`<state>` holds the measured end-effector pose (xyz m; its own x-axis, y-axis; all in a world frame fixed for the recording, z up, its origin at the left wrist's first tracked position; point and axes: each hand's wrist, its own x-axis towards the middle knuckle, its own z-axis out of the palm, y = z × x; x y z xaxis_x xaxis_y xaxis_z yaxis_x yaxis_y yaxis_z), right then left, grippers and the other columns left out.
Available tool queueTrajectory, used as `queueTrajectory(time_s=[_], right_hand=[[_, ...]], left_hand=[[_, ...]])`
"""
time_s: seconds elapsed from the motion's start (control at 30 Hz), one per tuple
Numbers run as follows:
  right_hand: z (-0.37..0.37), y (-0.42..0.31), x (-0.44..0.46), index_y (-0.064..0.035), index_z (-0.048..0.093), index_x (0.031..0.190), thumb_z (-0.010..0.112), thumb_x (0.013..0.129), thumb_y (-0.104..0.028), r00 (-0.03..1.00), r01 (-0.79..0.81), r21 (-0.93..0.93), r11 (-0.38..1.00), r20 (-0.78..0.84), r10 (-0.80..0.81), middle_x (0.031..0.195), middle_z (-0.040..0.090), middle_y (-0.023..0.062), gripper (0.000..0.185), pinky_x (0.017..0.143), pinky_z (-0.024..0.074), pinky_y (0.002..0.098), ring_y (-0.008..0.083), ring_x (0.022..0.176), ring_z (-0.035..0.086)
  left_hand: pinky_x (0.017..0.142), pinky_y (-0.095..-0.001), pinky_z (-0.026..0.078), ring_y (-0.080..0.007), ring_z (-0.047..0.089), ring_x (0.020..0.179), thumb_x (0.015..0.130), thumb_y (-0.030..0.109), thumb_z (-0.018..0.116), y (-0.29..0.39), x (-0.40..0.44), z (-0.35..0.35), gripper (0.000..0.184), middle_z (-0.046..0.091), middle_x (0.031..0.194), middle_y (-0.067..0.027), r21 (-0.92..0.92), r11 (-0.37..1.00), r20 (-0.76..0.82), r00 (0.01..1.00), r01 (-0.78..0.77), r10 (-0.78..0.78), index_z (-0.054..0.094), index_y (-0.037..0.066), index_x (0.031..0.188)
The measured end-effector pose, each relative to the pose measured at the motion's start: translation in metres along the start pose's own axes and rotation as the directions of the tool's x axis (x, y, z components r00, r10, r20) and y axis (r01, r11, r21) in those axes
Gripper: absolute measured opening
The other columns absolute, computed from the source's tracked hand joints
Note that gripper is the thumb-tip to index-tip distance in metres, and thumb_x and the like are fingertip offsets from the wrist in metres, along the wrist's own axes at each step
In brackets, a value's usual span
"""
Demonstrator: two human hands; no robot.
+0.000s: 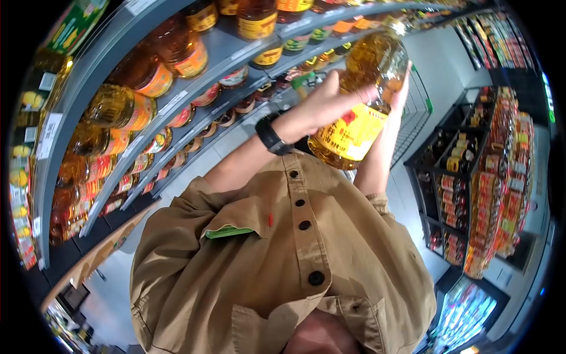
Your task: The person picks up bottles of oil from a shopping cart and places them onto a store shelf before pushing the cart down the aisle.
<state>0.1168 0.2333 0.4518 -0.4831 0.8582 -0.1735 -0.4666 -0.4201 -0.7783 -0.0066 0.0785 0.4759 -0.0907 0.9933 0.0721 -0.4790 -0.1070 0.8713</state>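
A large clear bottle of golden oil (354, 133) with a yellow label is held tilted between both hands, its cap end toward the upper right and its base just above the shirt hem. My left hand (333, 103), with a black watch on the wrist, grips the bottle's left side across its middle, thumb over the front. Along the right side lies my right hand (398, 103), pressed against the bottle; most of its fingers are hidden behind it.
Shelves (221, 68) of oil bottles curve along the left and top. A wire cart (417, 103) stands beyond my right hand. At the right is a dark rack (439, 159) of bottles beside stacked oil bottles (495, 189). A lit display (466, 310) shows at the lower right.
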Motion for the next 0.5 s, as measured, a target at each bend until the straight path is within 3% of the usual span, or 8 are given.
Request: queueTrajectory(time_s=[0.07, 0.17, 0.23, 0.27, 0.3, 0.37, 0.43, 0.5], right_hand=[[0.016, -0.006, -0.011, -0.003, 0.053, 0.136, 0.049, 0.096, -0.064, 0.999, 0.015, -0.031, 0.999, -0.048, -0.016, 0.13, 0.061, 0.0151, 0.074, 0.097, 0.0513, 0.0477, 0.0312, 0.113, 0.061], [0.042, -0.015, -0.02, -0.0066, 0.054, 0.136, 0.05, 0.094, -0.067, 0.982, -0.016, -0.02, 1.0, -0.188, 0.012, 0.131, 0.061, 0.0134, 0.074, 0.1, 0.049, 0.0497, 0.0323, 0.116, 0.059], [0.047, -0.014, -0.016, -0.0082, 0.056, 0.134, 0.051, 0.093, -0.067, 0.991, -0.018, 0.045, 0.999, -0.128, 0.024, 0.13, 0.061, 0.013, 0.072, 0.1, 0.0489, 0.0497, 0.033, 0.115, 0.059], [0.051, -0.016, -0.016, -0.0079, 0.056, 0.133, 0.048, 0.095, -0.066, 0.999, -0.046, 0.074, 0.996, -0.021, 0.047, 0.129, 0.061, 0.0136, 0.07, 0.1, 0.0487, 0.05, 0.0331, 0.115, 0.059], [0.062, -0.012, -0.018, -0.0069, 0.057, 0.13, 0.045, 0.097, -0.064, 0.993, 0.058, -0.01, 0.998, -0.1, -0.059, 0.125, 0.062, 0.0138, 0.067, 0.097, 0.0513, 0.0491, 0.0327, 0.113, 0.06], [0.019, 0.003, -0.002, -0.0054, 0.056, 0.122, 0.042, 0.102, -0.056, 0.984, 0.109, 0.077, 0.991, 0.134, -0.119, 0.118, 0.061, 0.0129, 0.056, 0.092, 0.052, 0.0436, 0.0286, 0.106, 0.059], [0.046, 0.004, 0.002, -0.0031, 0.058, 0.104, 0.04, 0.104, -0.051, 0.828, 0.109, 0.193, 0.975, 0.525, -0.196, 0.098, 0.062, 0.0125, 0.051, 0.083, 0.053, 0.0402, 0.0253, 0.089, 0.06], [0.061, 0.009, 0.013, -0.0045, 0.054, 0.083, 0.041, 0.104, -0.051, 0.718, 0.133, 0.217, 0.967, 0.652, -0.245, 0.078, 0.058, 0.0095, 0.053, 0.07, 0.0483, 0.0376, 0.0219, 0.072, 0.054]], left_hand=[[0.097, -0.0366, 0.051, -0.0263, 0.064, 0.108, 0.075, 0.048, 0.085, -0.042, 0.009, -0.01, 0.084, 0.064, 0.119, -0.0196, 0.16, 0.98, -0.179, 0.972, -0.122, 0.15, 0.05, -0.011, 0.125], [0.099, -0.035, 0.049, -0.0282, 0.063, 0.111, 0.067, 0.046, 0.09, -0.033, 0.001, -0.013, 0.091, 0.063, 0.118, -0.0229, 0.336, 0.922, -0.191, 0.945, -0.191, 0.266, 0.05, -0.012, 0.125], [0.11, -0.0381, 0.04, -0.0271, 0.052, 0.127, 0.065, 0.029, 0.091, 0.0, -0.007, -0.012, 0.098, 0.053, 0.135, -0.0181, 0.462, 0.88, -0.113, 0.978, -0.106, 0.177, 0.039, -0.006, 0.14], [0.109, -0.0385, 0.041, -0.0282, 0.052, 0.125, 0.063, 0.03, 0.092, 0.008, -0.01, -0.013, 0.099, 0.054, 0.133, -0.0183, 0.52, 0.84, -0.092, 0.968, -0.154, 0.234, 0.04, -0.006, 0.139], [0.108, -0.0388, 0.042, -0.0293, 0.053, 0.124, 0.061, 0.031, 0.093, 0.014, -0.011, -0.012, 0.1, 0.055, 0.131, -0.0185, 0.576, 0.794, -0.07, 0.956, -0.195, 0.286, 0.041, -0.005, 0.139], [0.102, -0.0445, 0.045, -0.0363, 0.054, 0.12, 0.055, 0.034, 0.094, 0.01, -0.01, -0.012, 0.095, 0.055, 0.127, -0.0213, 0.725, 0.646, -0.12, 0.879, -0.24, 0.461, 0.05, -0.002, 0.13], [0.105, -0.047, 0.044, -0.038, 0.051, 0.123, 0.052, 0.036, 0.096, 0.007, -0.014, -0.014, 0.102, 0.052, 0.132, -0.021, 0.817, 0.514, -0.106, 0.808, -0.262, 0.58, 0.047, -0.002, 0.133], [0.109, -0.0508, 0.04, -0.0396, 0.048, 0.129, 0.055, 0.033, 0.095, 0.003, -0.011, -0.016, 0.106, 0.051, 0.135, -0.0209, 0.917, 0.323, -0.062, 0.716, -0.234, 0.695, 0.041, -0.002, 0.139]])
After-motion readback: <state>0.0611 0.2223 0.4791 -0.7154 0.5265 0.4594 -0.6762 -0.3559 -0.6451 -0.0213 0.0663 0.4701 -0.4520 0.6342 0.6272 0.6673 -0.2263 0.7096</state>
